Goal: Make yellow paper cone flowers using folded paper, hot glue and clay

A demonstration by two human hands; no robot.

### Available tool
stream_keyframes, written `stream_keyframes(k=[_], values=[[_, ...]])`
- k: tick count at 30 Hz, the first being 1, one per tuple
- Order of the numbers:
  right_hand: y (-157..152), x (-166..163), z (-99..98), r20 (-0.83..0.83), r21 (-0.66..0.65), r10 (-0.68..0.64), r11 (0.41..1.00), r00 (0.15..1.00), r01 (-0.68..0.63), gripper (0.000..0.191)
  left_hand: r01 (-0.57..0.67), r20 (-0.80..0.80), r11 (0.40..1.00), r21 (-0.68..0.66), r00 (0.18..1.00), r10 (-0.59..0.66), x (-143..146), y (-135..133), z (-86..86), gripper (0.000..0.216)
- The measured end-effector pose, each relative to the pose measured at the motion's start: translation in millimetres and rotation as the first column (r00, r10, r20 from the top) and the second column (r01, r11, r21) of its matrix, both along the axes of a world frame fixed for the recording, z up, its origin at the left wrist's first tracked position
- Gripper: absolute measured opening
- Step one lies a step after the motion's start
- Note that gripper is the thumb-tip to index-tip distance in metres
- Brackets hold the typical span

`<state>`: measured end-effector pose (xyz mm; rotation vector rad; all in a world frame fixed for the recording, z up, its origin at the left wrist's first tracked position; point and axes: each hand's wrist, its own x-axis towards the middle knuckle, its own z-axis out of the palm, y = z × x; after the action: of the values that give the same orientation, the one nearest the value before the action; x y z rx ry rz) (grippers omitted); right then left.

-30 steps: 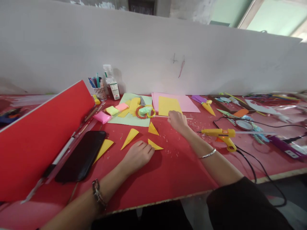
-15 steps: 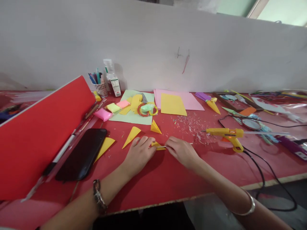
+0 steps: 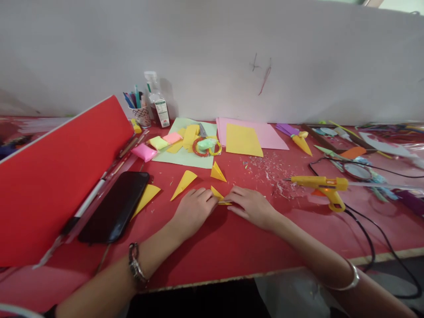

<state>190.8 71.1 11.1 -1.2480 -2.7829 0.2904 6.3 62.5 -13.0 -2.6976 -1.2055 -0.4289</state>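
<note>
My two hands meet over a small yellow paper triangle (image 3: 217, 193) on the red table (image 3: 232, 247). My left hand (image 3: 194, 210) rests on the triangle's left side with curled fingers pressing it down. The fingers of my right hand (image 3: 251, 205) are pinched together at the triangle's right edge, where the end of a thin pale stick (image 3: 225, 203) shows. Three more yellow triangles lie close by: one (image 3: 183, 183) just beyond my left hand, one (image 3: 217, 172) further back, and one (image 3: 145, 198) beside the phone.
A black phone (image 3: 114, 207) and a tilted red board (image 3: 56, 176) stand at the left. A yellow glue gun (image 3: 323, 185) with a black cable (image 3: 371, 238) lies right. Scissors (image 3: 205, 145), paper sheets (image 3: 243, 139), a pen cup (image 3: 141, 112) and a bottle (image 3: 159, 108) line the back wall.
My right hand came back from the far paper sheets with the thin stick and joined my left hand at the yellow triangle. The camera has tipped down slightly.
</note>
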Motion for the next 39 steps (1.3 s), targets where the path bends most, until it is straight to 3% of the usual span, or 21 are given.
stream_keyframes(k=[7, 16, 19, 23, 25, 28, 31, 33, 36, 39], values=[[7, 1, -7.3, -0.131, 0.052, 0.068, 0.997, 0.989, -0.062, 0.016, 0.025, 0.004, 1.000, -0.013, 1.000, -0.025, -1, 4, -0.4, 0.009], [4, -3, -8.0, -0.087, 0.278, 0.155, 0.952, 0.984, -0.126, 0.019, 0.077, 0.003, 0.981, 0.177, 0.997, -0.079, -1, 8, -0.1, 0.020], [5, -5, -6.8, -0.100, 0.238, 0.127, 0.966, 0.987, -0.101, 0.018, 0.133, -0.034, 0.965, 0.227, 0.991, -0.128, -1, 7, 3.4, 0.020], [7, -6, -7.3, -0.154, 0.085, 0.043, 0.996, 0.987, -0.030, 0.012, 0.241, -0.094, 0.936, 0.255, 0.970, -0.224, -1, 6, 5.3, 0.020], [8, -6, -7.9, -0.200, 0.010, -0.008, 1.000, 0.980, 0.010, 0.008, 0.233, -0.075, 0.952, 0.199, 0.972, -0.222, 1, 7, 4.7, 0.019], [10, -6, -8.2, -0.252, -0.056, -0.048, 0.998, 0.966, 0.035, 0.008, 0.121, 0.022, 0.992, -0.023, 0.992, -0.121, 5, 10, 5.9, 0.015], [12, -5, -6.2, -0.279, -0.112, -0.049, 0.994, 0.959, 0.018, 0.007, 0.024, 0.154, 0.954, -0.300, 0.988, 0.023, 6, 14, 12.0, 0.013], [14, -5, -3.9, -0.281, -0.149, -0.049, 0.989, 0.959, 0.007, 0.007, 0.006, 0.211, 0.916, -0.402, 0.974, 0.087, 6, 17, 16.9, 0.010], [16, -6, -0.3, -0.246, -0.162, -0.037, 0.987, 0.969, -0.003, 0.008, -0.018, 0.209, 0.903, -0.428, 0.971, 0.118, 6, 19, 20.7, 0.009], [18, -9, 2.9, -0.186, -0.150, -0.014, 0.989, 0.982, -0.014, 0.009, 0.001, 0.137, 0.948, -0.317, 0.990, 0.045, 5, 19, 18.5, 0.012]])
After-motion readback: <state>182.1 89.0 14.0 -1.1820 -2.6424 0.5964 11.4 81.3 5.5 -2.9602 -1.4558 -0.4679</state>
